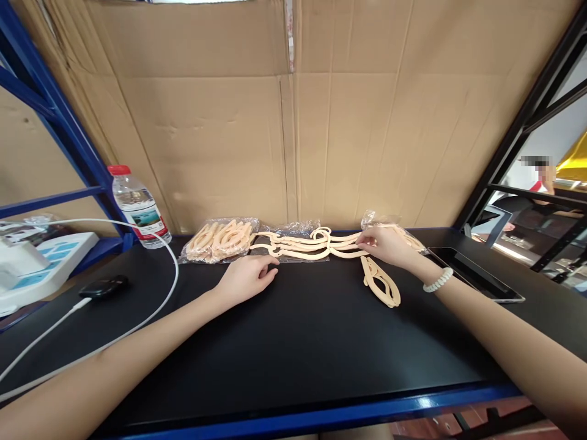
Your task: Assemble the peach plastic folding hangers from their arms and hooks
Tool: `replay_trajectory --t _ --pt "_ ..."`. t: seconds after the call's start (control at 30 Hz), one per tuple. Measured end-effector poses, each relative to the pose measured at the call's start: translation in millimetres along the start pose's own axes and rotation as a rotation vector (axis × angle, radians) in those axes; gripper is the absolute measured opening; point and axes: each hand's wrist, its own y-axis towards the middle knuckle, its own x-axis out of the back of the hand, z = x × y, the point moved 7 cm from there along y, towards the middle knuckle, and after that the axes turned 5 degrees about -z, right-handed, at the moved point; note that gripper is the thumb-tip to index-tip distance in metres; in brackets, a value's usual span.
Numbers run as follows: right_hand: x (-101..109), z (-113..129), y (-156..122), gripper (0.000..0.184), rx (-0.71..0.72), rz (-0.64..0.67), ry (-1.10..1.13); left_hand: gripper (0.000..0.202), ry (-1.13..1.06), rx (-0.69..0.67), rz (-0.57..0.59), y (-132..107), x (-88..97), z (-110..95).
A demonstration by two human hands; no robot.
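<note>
Several pale peach plastic hangers (307, 243) lie spread in a row at the back of the black table (284, 342). My right hand (387, 244) pinches the right end of these hangers; a white coil band circles its wrist. One folded hanger (380, 282) lies just below that hand. My left hand (250, 276) rests on the table with fingers loosely curled, holding nothing, its fingertips beside the left end of the hangers. A clear bag of folded hangers (220, 239) lies just beyond it. Another clear bag (406, 235) lies behind my right hand.
A water bottle (137, 208) with a red cap stands at the back left. A white cable (151, 305) curves over the table past a black mouse-like object (103, 286). A dark tablet (477, 275) lies at the right. Cardboard walls (293, 122) the back. A person sits far right.
</note>
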Motion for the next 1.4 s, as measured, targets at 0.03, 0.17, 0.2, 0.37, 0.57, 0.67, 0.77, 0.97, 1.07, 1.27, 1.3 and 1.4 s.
replay_trajectory --t 0.03,0.17,0.2,0.37,0.57,0.67,0.77,0.97,1.07,1.27,1.3,1.4 --pt "1.1 -6.7 -3.3 0.016 -0.011 0.004 0.001 0.027 0.005 0.004 -0.002 -1.3 0.5 1.9" --pt "9.9 -33.3 -16.8 0.019 -0.059 0.077 0.037 0.027 0.013 0.004 -0.009 -5.9 1.7 4.2" --pt "12.8 -37.6 -19.3 0.021 -0.067 0.107 0.055 0.027 0.013 0.002 -0.011 -6.6 1.8 3.8" --pt "22.3 -46.8 -25.6 0.028 -0.098 0.224 0.109 0.027 0.009 -0.003 -0.022 -8.9 1.8 2.0" --pt "22.8 -56.7 -22.6 0.020 -0.105 0.185 0.041 0.026 0.003 0.003 -0.031 -8.9 1.8 0.7" --pt "24.2 -60.9 -20.2 0.017 -0.094 0.131 -0.011 0.026 -0.009 0.006 -0.030 -8.7 2.0 -0.6" --pt "25.9 -62.7 -18.9 0.016 -0.076 0.082 -0.053 0.026 -0.025 0.013 -0.030 -8.9 2.1 -0.4" --pt "25.5 -61.1 -18.6 0.017 -0.033 0.037 -0.116 0.027 -0.053 0.018 -0.039 -4.9 0.5 0.9" --pt "18.9 -53.6 -16.6 0.017 0.014 0.036 -0.132 0.027 -0.052 0.001 -0.040 3.2 -4.1 -3.5" --pt "-0.2 -32.2 -12.5 0.015 0.157 0.055 -0.165 0.025 -0.019 0.002 -0.036 29.5 -15.7 -19.2" --pt "-2.1 -30.6 -12.5 0.015 0.168 0.056 -0.175 0.024 -0.012 0.010 -0.034 34.0 -17.2 -20.9" --pt "-3.7 -28.6 -13.5 0.013 0.181 0.051 -0.211 0.024 0.012 0.036 -0.030 44.5 -20.8 -23.1"
